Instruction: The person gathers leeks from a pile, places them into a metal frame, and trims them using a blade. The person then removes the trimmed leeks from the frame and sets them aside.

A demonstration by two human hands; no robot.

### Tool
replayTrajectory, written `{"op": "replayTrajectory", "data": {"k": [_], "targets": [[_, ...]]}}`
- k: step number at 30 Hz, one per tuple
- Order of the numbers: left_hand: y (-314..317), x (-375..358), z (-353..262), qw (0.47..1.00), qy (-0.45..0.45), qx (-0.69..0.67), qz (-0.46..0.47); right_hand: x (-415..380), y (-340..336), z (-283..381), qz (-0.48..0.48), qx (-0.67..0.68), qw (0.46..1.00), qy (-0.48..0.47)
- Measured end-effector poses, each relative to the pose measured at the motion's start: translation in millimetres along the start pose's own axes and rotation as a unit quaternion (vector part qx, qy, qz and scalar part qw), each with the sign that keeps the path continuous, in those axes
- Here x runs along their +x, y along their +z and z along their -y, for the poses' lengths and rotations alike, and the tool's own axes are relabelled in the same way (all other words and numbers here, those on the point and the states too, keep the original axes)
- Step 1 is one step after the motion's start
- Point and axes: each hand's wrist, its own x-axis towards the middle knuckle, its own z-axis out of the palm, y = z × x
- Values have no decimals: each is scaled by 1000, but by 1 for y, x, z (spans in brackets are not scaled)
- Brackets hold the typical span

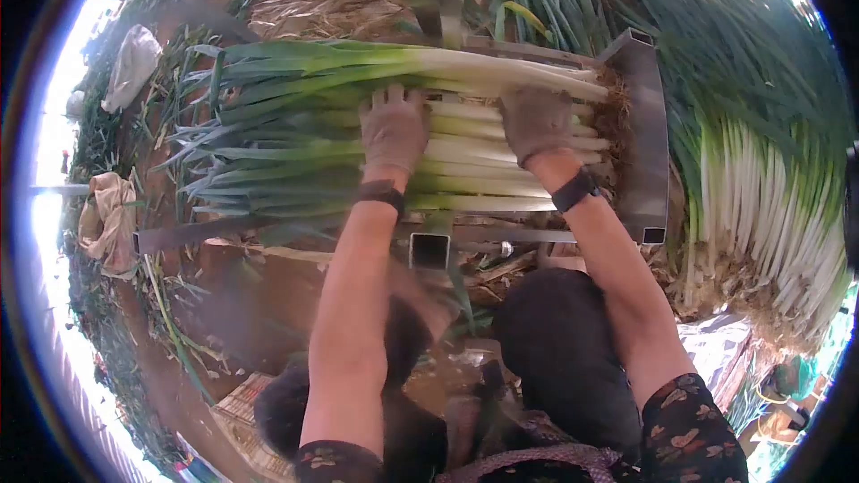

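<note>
A thick layer of long green onions [483, 183] lies across a metal frame [646, 134], leaves to the left and roots against the plate on the right. My left hand [395, 128], in a grey-brown glove, rests flat on the middle of the stalks, fingers stretched forward. Over the white ends, my right hand [537, 122], gloved alike, has its fingers curled down on the stalks; the fingertips are blurred and partly hidden. Dark bands circle both wrists.
A large pile of green onions [743, 152] lies to the right of the frame, roots toward me. Dry husks [322, 11] and leaf scraps cover the ground beyond. On the left are a white bag [132, 67] and a tan cloth [109, 224]. My knees are below the frame.
</note>
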Motion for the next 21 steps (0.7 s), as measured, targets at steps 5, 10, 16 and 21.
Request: {"op": "replayTrajectory", "data": {"k": [5,10,16,21], "targets": [[-1,-1,-2,1000,1,-17,-18,27,0,-7,-256,64,964,-37],[5,-4,1,998,-3,-14,-54,61,3,-13,-165,21,979,-116],[14,-5,2,989,-49,-135,44,-15,-31,10,-197,144,950,-193],[13,-10,2,986,22,-79,-144,-29,-25,15,-26,193,966,-168]]}}
